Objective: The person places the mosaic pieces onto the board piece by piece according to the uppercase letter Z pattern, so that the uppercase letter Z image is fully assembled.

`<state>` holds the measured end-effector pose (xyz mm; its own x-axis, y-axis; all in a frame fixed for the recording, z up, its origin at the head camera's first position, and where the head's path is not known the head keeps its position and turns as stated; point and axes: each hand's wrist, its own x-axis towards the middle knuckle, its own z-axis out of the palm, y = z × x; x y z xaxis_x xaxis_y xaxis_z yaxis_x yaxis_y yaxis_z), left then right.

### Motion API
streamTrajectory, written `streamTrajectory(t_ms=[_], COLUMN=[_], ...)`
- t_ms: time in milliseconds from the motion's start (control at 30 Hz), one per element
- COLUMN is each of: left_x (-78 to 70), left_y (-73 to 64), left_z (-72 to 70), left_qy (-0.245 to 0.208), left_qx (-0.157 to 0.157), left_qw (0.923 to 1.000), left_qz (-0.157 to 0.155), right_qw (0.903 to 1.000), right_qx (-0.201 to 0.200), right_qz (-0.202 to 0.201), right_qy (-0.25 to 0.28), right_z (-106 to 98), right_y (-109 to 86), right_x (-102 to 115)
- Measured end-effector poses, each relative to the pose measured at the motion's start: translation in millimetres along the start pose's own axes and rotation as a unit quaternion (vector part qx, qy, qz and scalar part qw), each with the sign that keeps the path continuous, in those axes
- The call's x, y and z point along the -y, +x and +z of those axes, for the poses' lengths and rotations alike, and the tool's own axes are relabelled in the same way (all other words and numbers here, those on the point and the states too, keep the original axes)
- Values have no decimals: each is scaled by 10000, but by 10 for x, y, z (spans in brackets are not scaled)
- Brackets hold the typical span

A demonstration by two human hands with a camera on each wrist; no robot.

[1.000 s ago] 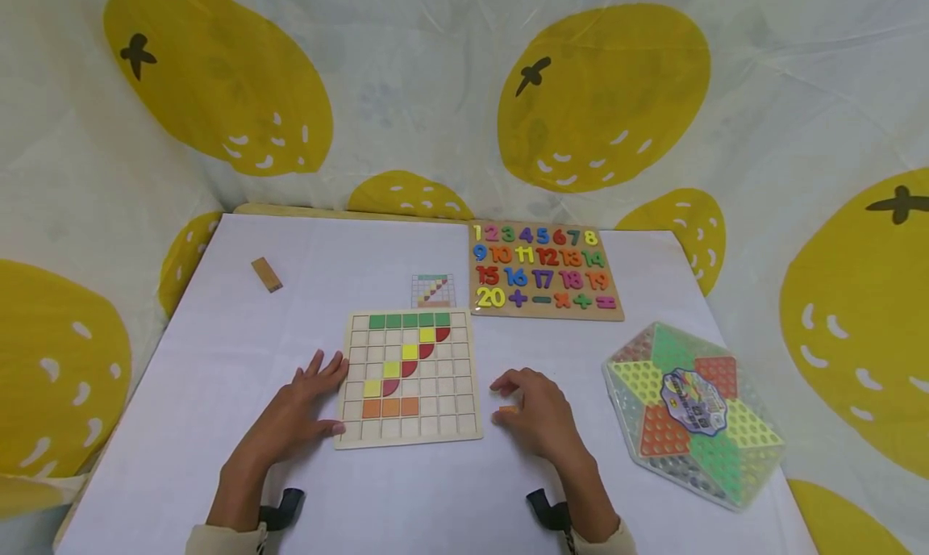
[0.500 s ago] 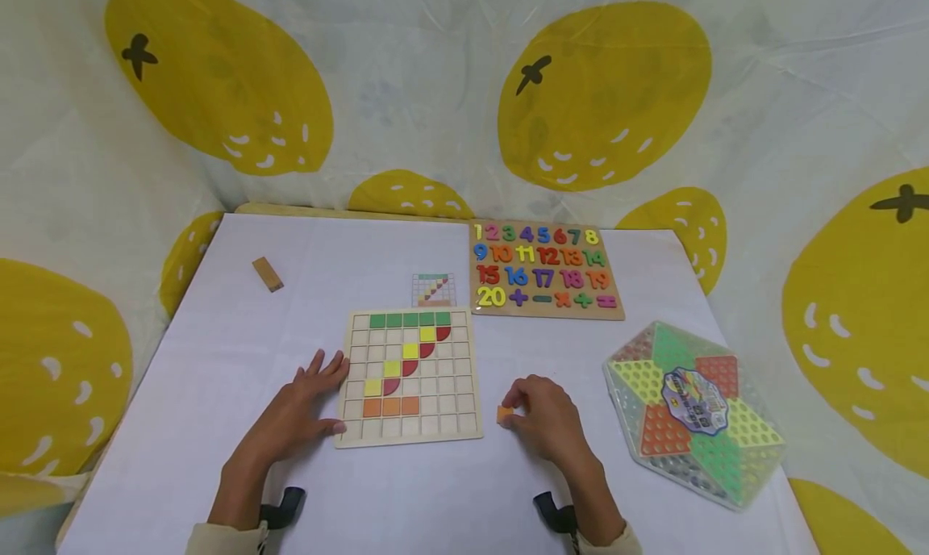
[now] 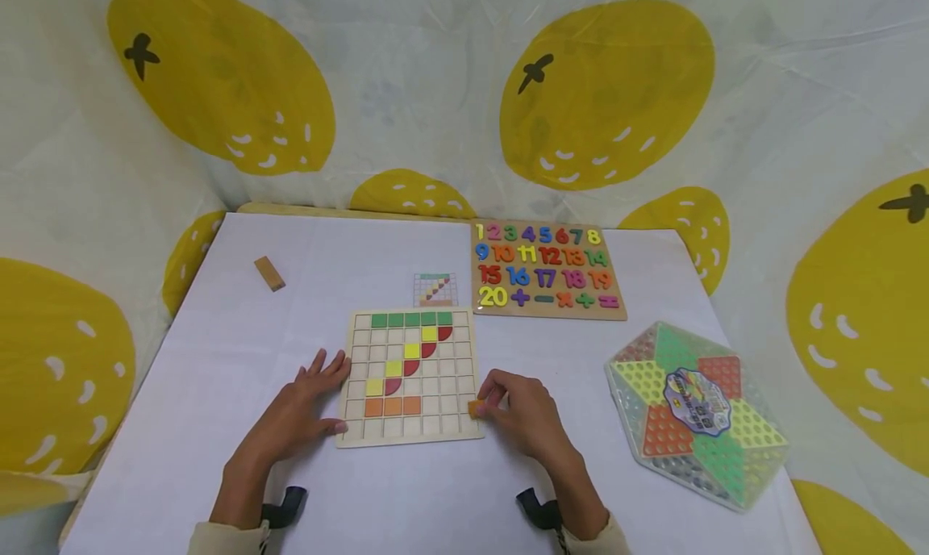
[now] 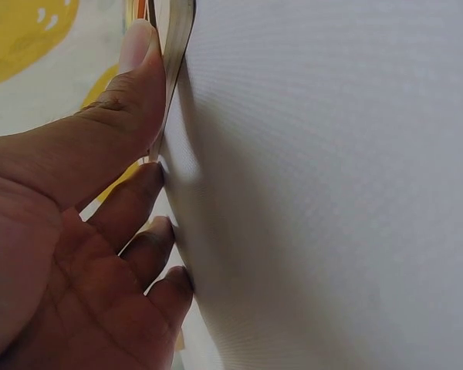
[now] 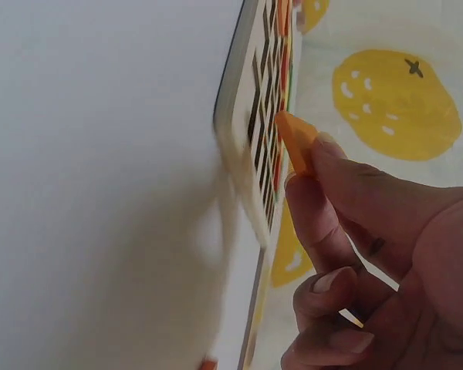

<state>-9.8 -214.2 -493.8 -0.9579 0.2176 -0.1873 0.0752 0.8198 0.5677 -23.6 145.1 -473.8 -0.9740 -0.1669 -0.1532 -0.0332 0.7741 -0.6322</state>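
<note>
A wooden grid board (image 3: pixel 446 384) lies on the table with green squares along its top, a diagonal of yellow squares and red quarter-circles, and three orange squares (image 3: pixel 393 406) low on the left. My right hand (image 3: pixel 524 414) pinches an orange square tile (image 5: pixel 297 141) between thumb and index finger, just over the board's right edge. My left hand (image 3: pixel 293 414) rests at the board's left edge; its fingers are spread and its thumb (image 4: pixel 131 85) touches the lower left rim.
Behind the board lies a small pattern card (image 3: pixel 435 290). Beside it is a number board (image 3: pixel 547 269) with colourful digits. A hexagonal plastic game board (image 3: pixel 697 414) is at the right. A small brown wooden block (image 3: pixel 270 273) lies at the far left.
My right hand took hold of the orange tile on the table right of the board, then carried it left to the board's right edge. The left hand stayed where it was.
</note>
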Motion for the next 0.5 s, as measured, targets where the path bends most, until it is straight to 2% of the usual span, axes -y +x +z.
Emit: streamTrajectory(t_ms=[200, 500], left_x=[-4, -7], left_y=[2, 3], left_z=[-11, -10], left_qy=[-32, -52], left_qx=[2, -29], left_qw=[10000, 10000], left_qz=[-5, 2], right_qw=[9994, 9997], right_qx=[96, 146], right_qz=[-200, -146], right_qy=[283, -106], right_z=[164, 424], right_y=[80, 197], right_x=[237, 456])
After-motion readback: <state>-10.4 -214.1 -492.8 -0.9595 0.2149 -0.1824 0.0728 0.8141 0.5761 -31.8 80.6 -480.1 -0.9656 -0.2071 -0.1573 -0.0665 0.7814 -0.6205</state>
